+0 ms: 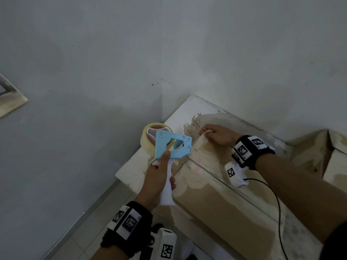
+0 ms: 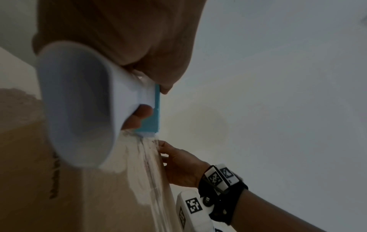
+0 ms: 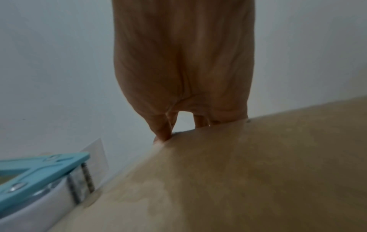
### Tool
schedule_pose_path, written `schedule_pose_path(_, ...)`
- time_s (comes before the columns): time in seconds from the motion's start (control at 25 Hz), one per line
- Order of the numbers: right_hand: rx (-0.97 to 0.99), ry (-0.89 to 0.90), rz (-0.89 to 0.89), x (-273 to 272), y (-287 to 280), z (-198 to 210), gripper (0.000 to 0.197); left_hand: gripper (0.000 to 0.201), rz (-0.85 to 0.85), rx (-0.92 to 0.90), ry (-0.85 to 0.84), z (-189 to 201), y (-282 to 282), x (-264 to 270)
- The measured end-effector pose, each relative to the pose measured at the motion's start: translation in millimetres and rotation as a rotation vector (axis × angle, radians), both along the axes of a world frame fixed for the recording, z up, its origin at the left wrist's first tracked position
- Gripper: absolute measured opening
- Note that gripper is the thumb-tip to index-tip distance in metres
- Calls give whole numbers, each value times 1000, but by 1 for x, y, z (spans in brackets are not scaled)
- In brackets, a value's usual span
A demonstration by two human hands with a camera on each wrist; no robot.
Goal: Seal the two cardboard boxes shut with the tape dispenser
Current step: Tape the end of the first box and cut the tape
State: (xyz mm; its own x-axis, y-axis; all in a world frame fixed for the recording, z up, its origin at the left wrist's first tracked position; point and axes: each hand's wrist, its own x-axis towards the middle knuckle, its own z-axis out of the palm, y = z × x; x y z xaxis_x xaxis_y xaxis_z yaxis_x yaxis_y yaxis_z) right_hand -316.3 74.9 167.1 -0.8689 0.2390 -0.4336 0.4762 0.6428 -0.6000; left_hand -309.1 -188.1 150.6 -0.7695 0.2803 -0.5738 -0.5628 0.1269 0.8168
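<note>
A brown cardboard box (image 1: 216, 199) with closed flaps lies in front of me. My left hand (image 1: 161, 173) grips the white handle of the blue tape dispenser (image 1: 170, 145), whose front end sits on the box top by the centre seam. A clear tape roll (image 1: 150, 136) is mounted on it. My right hand (image 1: 210, 134) lies flat at the box's far end, fingers pressing a strip of clear tape (image 1: 198, 143) down. In the right wrist view the fingertips (image 3: 161, 138) reach the box's (image 3: 238, 180) far edge, with the dispenser (image 3: 39, 171) at lower left. A second box (image 1: 319, 152) stands at the right.
Grey walls meet in a corner (image 1: 162, 102) right behind the box. Pale floor tiles (image 1: 105, 209) show at lower left. A black cable (image 1: 277, 203) trails from the right wrist camera across the box top.
</note>
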Motion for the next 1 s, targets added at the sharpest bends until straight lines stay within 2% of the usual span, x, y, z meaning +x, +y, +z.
schedule_pose_path(0.16, 9, 15, -19, 3, -3, -6, 26, 52, -5, 42, -73, -1, -18, 8)
schedule_pose_path(0.28, 20, 26, -32, 3, -3, -8, 25, 44, 74, 131, -133, -4, -42, 28)
schedule_pose_path(0.48, 48, 9, -32, -1, 0, -12, 21, 44, 160, 125, -172, -12, -96, 61)
schedule_pose_path(0.64, 67, 3, -62, -3, -2, -15, 20, 64, 166, 122, -185, -21, -133, 81)
schedule_pose_path(0.72, 64, 17, -75, -3, -3, -15, 21, 67, 176, 123, -188, -26, -144, 91)
schedule_pose_path(0.92, 70, 39, -71, -2, -7, -14, 24, 96, 143, 97, -63, -38, -151, 98)
schedule_pose_path(1.0, 76, 46, -71, -1, -6, -13, 25, 98, 133, 104, -30, -42, -149, 96)
